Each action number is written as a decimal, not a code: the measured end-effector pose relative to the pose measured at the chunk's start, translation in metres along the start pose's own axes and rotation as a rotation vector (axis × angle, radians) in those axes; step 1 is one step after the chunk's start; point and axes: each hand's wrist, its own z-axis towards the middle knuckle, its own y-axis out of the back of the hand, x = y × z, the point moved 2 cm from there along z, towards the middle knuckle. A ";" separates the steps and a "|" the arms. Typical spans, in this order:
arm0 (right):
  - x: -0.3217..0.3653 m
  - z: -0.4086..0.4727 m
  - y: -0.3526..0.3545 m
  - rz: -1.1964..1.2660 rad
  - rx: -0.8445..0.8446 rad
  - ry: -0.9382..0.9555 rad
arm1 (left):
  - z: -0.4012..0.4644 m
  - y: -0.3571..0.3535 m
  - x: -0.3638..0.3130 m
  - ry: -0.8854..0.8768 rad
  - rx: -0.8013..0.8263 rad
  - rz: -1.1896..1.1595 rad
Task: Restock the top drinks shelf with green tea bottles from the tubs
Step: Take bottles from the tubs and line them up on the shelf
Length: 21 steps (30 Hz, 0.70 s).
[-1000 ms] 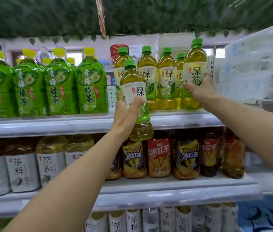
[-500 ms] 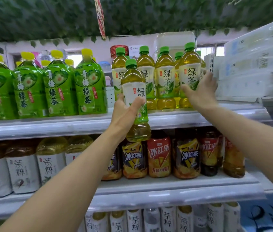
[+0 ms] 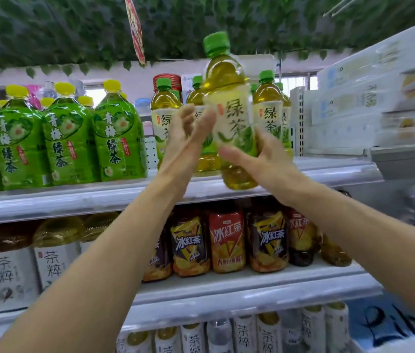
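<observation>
A green tea bottle (image 3: 231,118) with a green cap and pale label hangs tilted in the air in front of the top shelf (image 3: 74,200). My right hand (image 3: 265,161) grips its lower half, thumb across the front. My left hand (image 3: 188,138) lies flat against the bottle's left side with straight fingers, not wrapped around it. Behind the held bottle, several matching green tea bottles (image 3: 267,108) stand on the right part of the top shelf, partly hidden by it and my hands.
Large green plum tea bottles (image 3: 66,141) with yellow caps fill the shelf's left part. Iced tea bottles (image 3: 226,240) line the shelf below. Stacked white boxes (image 3: 366,98) sit at the right. A red sign (image 3: 135,26) and fake leaves hang overhead.
The bottle rose from in front of the shelf edge and moved right. My right hand left the shelved bottles and took hold of it. My left hand loosened to a flat touch.
</observation>
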 end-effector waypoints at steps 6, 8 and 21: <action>-0.032 0.045 0.080 -0.048 -0.414 -0.040 | 0.019 0.034 0.042 0.081 -0.360 0.547; -0.047 0.057 0.104 -0.101 -0.464 -0.093 | 0.024 0.037 0.055 0.093 -0.318 0.643; -0.098 0.083 0.130 -0.338 -0.293 -0.344 | 0.041 0.058 0.065 0.298 -0.056 0.512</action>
